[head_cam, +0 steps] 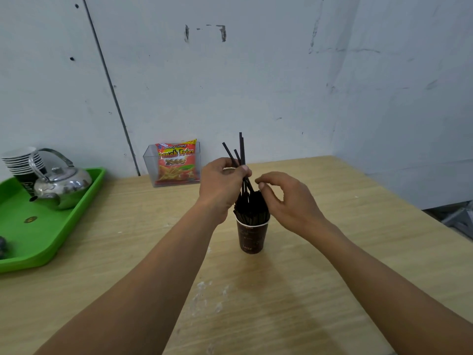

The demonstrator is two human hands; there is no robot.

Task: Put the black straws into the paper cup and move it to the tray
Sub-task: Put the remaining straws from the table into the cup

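Observation:
A dark brown paper cup [251,237] stands upright on the wooden table [256,290], packed with several black straws [252,207]. My left hand [221,185] pinches a few more black straws [240,152] just above the cup; their upper ends stick up above my fingers and their lower ends reach down among the straws in the cup. My right hand [289,201] hovers beside the cup's right rim with fingers curled apart, holding nothing. The green tray [38,242] lies at the table's left edge.
On the tray stand a shiny metal kettle [60,184] and a stack of paper cups [23,162]. A clear plastic box holding a French fries snack packet [176,162] sits against the back wall. The table's right edge drops off near the wall corner.

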